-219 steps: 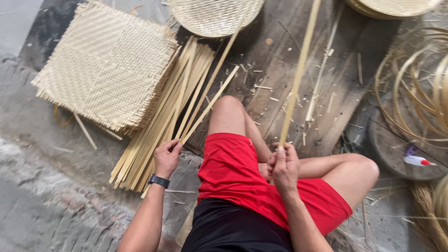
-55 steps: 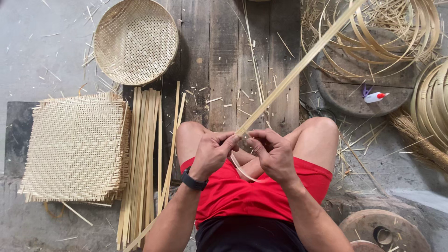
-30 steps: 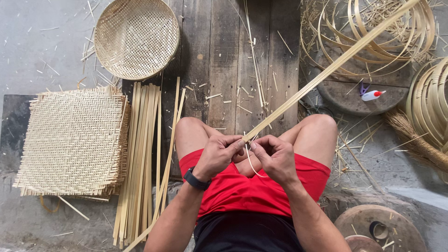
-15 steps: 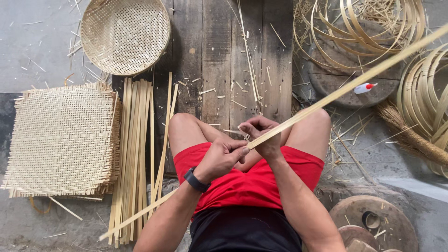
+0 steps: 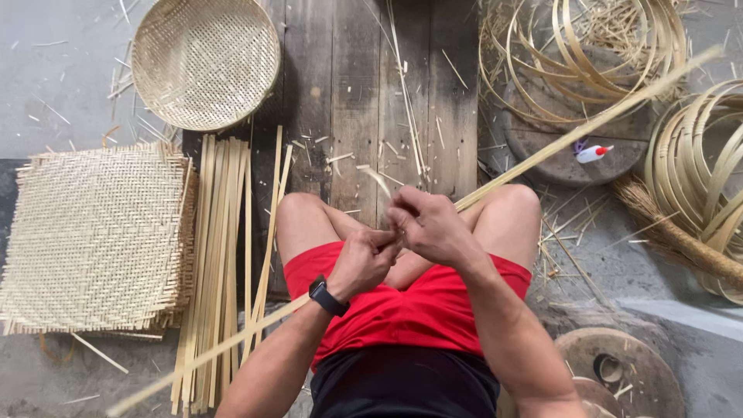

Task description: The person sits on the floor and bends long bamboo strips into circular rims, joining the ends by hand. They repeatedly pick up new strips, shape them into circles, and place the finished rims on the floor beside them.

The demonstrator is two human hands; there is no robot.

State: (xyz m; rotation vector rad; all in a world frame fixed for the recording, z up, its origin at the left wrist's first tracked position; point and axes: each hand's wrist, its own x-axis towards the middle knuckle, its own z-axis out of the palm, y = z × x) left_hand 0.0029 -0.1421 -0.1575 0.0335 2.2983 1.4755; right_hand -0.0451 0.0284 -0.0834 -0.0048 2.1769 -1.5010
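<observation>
I see the bamboo strip (image 5: 588, 124) now lower, slanting across my lap; left hand (image 5: 362, 259) and right hand (image 5: 429, 224) stay closed on it, splitting.

Since the start, the left hand (image 5: 362, 259) has left the floor bundle of bamboo strips (image 5: 217, 263) and joined the right hand (image 5: 429, 224) over the lap. The long bamboo strip (image 5: 588, 120) has tilted from near upright to a low diagonal; its lower end appears blurred

Plank floor (image 5: 340, 93) under basket (image 5: 205, 62), mat (image 5: 93, 232), strips (image 5: 217, 255)
</observation>
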